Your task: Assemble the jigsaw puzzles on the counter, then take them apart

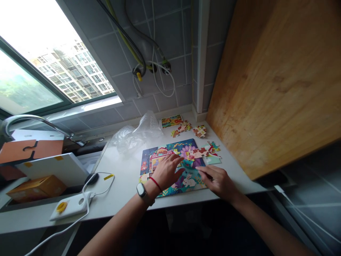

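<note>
A colourful jigsaw puzzle (189, 182) with farm animals lies partly assembled on its board on the white counter. My left hand (167, 170), with a watch and a red cord at the wrist, rests over the puzzle's middle, fingers spread and empty. At the board's right edge, my right hand (215, 177) has thumb and index finger pinched together; whatever is between them is hidden. Loose joined pieces (213, 158) lie just beyond the right hand. Farther back are a brown and yellow cluster of pieces (199, 131) and a few more pieces (181, 128).
A small picture card (171, 121) lies near the back wall beside a crumpled clear plastic bag (138, 133). A white power strip (70, 206) with a cable sits at the left. Boxes (37, 188) fill the sink area under the faucet (39, 119). A wooden panel (277, 78) borders the right.
</note>
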Tool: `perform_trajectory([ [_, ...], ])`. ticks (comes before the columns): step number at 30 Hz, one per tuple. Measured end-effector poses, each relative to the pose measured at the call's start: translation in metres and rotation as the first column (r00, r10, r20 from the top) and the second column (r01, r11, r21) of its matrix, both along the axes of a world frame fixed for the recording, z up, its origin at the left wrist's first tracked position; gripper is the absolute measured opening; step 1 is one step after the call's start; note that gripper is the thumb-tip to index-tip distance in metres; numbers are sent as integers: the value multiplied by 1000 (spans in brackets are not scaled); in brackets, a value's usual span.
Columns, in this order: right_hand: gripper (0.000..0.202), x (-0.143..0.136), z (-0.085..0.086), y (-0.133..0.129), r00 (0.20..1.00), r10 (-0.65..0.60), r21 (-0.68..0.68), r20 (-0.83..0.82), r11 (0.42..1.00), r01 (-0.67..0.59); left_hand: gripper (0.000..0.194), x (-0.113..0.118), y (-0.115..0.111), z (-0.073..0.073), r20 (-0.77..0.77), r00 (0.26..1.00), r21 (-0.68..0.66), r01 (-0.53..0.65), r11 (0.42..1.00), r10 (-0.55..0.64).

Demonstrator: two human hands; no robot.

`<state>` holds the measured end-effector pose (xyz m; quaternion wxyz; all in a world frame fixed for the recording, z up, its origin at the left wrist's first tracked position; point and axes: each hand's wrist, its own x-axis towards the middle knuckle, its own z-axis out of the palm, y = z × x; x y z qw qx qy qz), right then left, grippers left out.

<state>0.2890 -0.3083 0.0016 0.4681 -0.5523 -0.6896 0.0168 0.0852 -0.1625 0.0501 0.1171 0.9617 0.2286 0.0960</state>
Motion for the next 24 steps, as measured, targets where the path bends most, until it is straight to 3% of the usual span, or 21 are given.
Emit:
perform_trajectory([
  [5, 20, -1, 3, 3, 1000, 8, 15, -21, 1000, -7, 38, 45, 11, -3, 0, 999, -22, 55, 998, -55],
  [8, 19, 0, 3, 4, 997, -72, 25, 17, 997, 72, 54, 57, 24, -9, -16, 1000, -44, 19, 999, -20],
  [10, 19, 3, 3, 6, 990, -137, 31, 33, 990, 136, 57, 60, 30, -13, 19, 1000, -81, 15, 997, -14],
  [12, 19, 9, 2, 8, 980, -188, 13, 69, 982, 188, 49, 60, 32, -18, 69, 998, -100, 15, 995, -8],
  [17, 32, 33, -10, 16, 919, -258, -79, 297, 953, 293, 39, 56, 32, -21, 119, 993, -107, 2, 994, 11],
  [20, 33, 45, -17, 23, 904, -229, -119, 360, 950, 288, 41, 50, 30, -19, 138, 990, -101, 6, 995, 8],
  [24, 32, 49, -18, 30, 933, -146, -159, 328, 965, 207, 40, 40, 24, -17, 153, 988, -75, -4, 997, 15],
])
